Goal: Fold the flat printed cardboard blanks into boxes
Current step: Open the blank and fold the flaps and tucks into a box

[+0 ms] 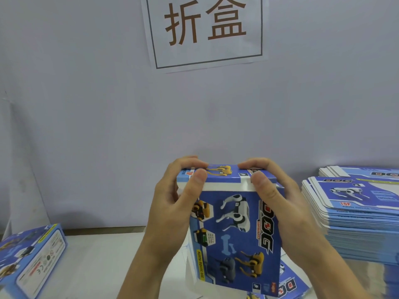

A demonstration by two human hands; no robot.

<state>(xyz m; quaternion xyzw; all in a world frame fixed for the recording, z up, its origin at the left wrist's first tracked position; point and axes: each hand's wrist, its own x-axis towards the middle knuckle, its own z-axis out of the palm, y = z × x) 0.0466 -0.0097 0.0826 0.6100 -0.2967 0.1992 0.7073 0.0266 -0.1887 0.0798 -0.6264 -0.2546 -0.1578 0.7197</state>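
Note:
A blue printed box (233, 234) with robot dog pictures is held upright in front of me, above the table. My left hand (172, 208) grips its upper left corner, thumb on the white edge of the top flap, fingers curled over the far side. My right hand (278, 201) grips the upper right corner the same way, thumb pressing the flap's white strip. The top flap (218, 174) lies nearly flat on the box. A tall stack of flat printed blanks (356, 214) sits at the right.
A finished blue box (32, 262) lies on its side at the left on the white table (103, 262). Another flat blank (291, 285) lies under the held box. A grey wall with a paper sign (205, 29) stands close behind.

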